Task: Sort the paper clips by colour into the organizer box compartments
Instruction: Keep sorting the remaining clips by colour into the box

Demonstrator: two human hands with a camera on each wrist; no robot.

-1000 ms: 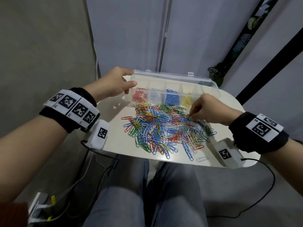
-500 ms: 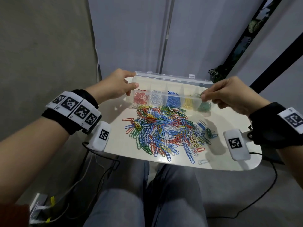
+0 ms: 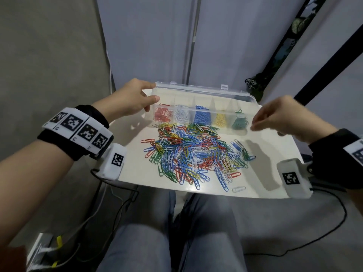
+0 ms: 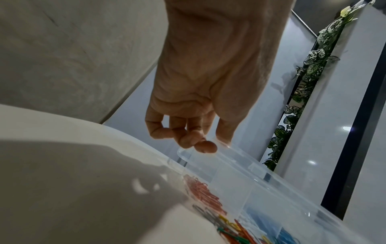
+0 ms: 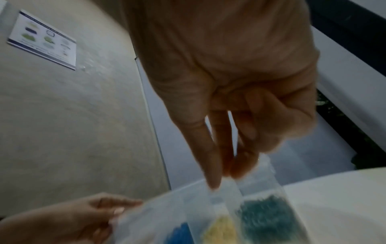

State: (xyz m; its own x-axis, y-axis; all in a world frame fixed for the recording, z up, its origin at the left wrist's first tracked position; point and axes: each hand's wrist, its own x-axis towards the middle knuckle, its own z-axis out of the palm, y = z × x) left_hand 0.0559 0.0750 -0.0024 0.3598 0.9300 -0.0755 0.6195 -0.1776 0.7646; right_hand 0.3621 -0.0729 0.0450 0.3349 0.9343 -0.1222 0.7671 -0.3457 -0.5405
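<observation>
Left hand: grips the left end of the organizer box, thumb on the near wall, fingers curled over the far rim.
Right hand: hovers just right of the box near the table's far right corner, fingers loosely curled and blurred; nothing visible between them.
Organizer box: clear plastic, lid open, along the far edge of the table.
Compartments, left to right: red, white, blue, yellow, green clips.
Paper clips: mixed-colour heap mid-table, just before the box.
Stray white clip: near edge.
Writing: square black-and-white coded tags on both wristbands; wall sheet print too blurred to read.
</observation>
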